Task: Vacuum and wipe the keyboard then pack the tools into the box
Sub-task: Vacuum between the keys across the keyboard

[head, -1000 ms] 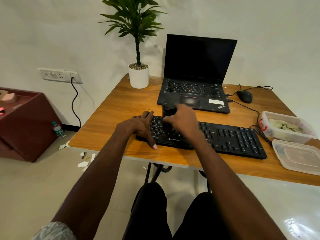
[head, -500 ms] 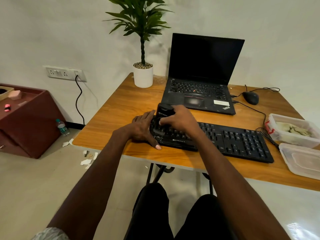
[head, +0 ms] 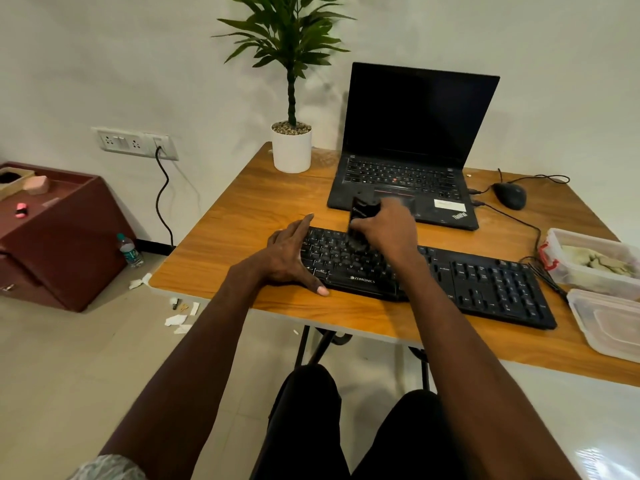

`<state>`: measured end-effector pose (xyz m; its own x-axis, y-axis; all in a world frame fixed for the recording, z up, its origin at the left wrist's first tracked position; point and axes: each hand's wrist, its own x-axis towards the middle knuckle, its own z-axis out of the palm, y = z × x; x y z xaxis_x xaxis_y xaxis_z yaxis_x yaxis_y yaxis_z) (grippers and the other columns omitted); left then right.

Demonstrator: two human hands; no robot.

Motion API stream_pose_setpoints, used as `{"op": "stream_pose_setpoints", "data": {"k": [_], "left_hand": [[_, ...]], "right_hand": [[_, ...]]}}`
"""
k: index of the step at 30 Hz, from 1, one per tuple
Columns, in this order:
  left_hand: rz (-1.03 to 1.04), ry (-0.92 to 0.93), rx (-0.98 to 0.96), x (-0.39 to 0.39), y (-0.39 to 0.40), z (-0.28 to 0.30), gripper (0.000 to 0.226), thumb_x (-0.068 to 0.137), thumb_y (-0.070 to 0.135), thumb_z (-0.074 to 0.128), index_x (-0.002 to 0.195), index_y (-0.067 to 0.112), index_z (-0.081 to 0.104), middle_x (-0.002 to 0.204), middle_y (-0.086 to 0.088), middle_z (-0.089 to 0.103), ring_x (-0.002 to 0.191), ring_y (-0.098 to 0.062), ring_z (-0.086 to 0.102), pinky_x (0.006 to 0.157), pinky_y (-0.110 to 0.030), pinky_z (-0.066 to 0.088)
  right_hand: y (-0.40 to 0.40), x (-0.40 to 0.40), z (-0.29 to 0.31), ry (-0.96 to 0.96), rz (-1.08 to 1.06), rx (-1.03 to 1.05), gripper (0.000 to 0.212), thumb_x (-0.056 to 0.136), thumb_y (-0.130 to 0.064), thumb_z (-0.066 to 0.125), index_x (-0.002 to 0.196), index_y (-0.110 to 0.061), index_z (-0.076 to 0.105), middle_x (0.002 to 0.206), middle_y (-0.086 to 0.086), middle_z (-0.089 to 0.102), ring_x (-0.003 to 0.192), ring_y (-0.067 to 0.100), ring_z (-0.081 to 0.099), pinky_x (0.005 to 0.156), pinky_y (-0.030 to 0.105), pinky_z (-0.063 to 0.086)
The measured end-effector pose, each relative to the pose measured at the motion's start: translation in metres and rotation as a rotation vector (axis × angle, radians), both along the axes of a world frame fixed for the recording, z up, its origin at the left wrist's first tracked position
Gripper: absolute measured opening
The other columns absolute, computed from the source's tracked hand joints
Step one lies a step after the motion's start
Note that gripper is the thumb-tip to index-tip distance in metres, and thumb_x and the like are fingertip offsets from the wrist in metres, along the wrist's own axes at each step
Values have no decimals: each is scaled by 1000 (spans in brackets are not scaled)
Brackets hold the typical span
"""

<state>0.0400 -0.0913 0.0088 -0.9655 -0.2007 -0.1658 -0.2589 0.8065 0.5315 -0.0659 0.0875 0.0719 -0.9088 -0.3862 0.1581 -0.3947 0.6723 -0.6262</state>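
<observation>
A black keyboard (head: 485, 285) lies across the wooden table (head: 242, 216) in front of me. My right hand (head: 384, 230) grips a small black handheld vacuum (head: 362, 211), held upright with its lower end on the keys of the keyboard's left half. My left hand (head: 289, 254) rests flat on the keyboard's left end, fingers straight, thumb along the front edge. At the right edge stands a clear plastic box (head: 588, 261) with a cloth inside, and its lid (head: 609, 323) lies in front of it.
An open black laptop (head: 408, 161) sits behind the keyboard, with a potted plant (head: 291, 147) to its left and a wired mouse (head: 509, 195) to its right. Cables run across the table's right side. A dark red cabinet (head: 52, 237) stands on the floor at left.
My right hand has moved the vacuum from the keyboard's left end a little to the right and toward the far row of keys. My left hand stays on the keyboard's left end.
</observation>
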Motion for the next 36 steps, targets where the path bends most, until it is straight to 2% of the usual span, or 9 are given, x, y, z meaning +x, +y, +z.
{"op": "stream_pose_setpoints", "data": {"k": [3, 7, 9, 12, 16, 20, 24, 31, 36], "left_hand": [[7, 8, 3, 1, 1, 0, 153, 47, 63, 89, 152, 39, -20, 165, -1, -8, 150, -36, -6, 118, -58, 6], [19, 49, 13, 1, -4, -6, 161, 33, 79, 83, 152, 40, -19, 165, 2, 3, 150, -35, 1, 119, -60, 10], [21, 46, 25, 1, -2, -7, 162, 34, 78, 84, 151, 39, -22, 165, 2, 1, 150, -36, 0, 120, -60, 9], [24, 13, 47, 2, 0, -2, 158, 45, 65, 89, 150, 37, -25, 166, -1, -6, 150, -36, -6, 119, -60, 7], [56, 16, 97, 2, -4, 1, 156, 48, 58, 91, 152, 36, -23, 166, -4, 1, 150, -36, 0, 119, -59, 11], [47, 24, 109, 2, -2, 0, 160, 39, 71, 86, 153, 36, -21, 166, -1, 6, 149, -37, 2, 119, -60, 10], [46, 38, 119, 2, -6, -2, 158, 45, 65, 89, 153, 33, -21, 166, 0, 5, 149, -36, 2, 119, -59, 10], [77, 89, 129, 3, -2, -1, 156, 44, 60, 93, 155, 35, -14, 162, -6, 18, 147, -36, 12, 117, -60, 19], [71, 57, 136, 3, -2, -1, 158, 46, 59, 92, 154, 29, -19, 164, -1, 11, 148, -35, 8, 119, -60, 15]], "right_hand": [[-11, 10, 2, 119, 21, 81, 35, 78, -36, 75, 107, -18, 67, 86, -5, 61, 81, 16, 62, 67, 29, 48], [-24, 20, 2, -252, 330, -101, 25, 72, -24, 79, 91, -14, 68, 83, 2, 72, 70, 17, 66, 58, 29, 53], [-23, 12, -1, -244, 318, -145, 22, 71, -21, 79, 88, -15, 67, 82, 2, 71, 71, 17, 67, 59, 31, 54], [-29, 1, -1, -124, 226, -187, 30, 72, -21, 79, 100, -15, 66, 95, 1, 69, 84, 18, 67, 71, 35, 57], [-33, -5, 3, -223, 312, -156, 41, 73, -23, 82, 111, -16, 66, 103, 2, 70, 90, 18, 67, 72, 30, 55], [-11, -20, 17, -109, 135, 156, 34, 76, -29, 77, 103, -14, 61, 92, 3, 62, 76, 17, 58, 60, 28, 47], [-9, -21, 30, 49, -37, 397, 28, 78, -30, 76, 91, -12, 60, 74, 0, 58, 61, 13, 51, 52, 24, 37], [-64, 3, 17, -183, 201, 52, 35, 72, -33, 80, 100, -15, 67, 93, 3, 70, 76, 15, 65, 68, 31, 57], [-18, -11, 15, -25, -154, 119, 17, 83, -27, 72, 93, -16, 63, 76, -3, 62, 61, 9, 55, 53, 21, 41]]}}
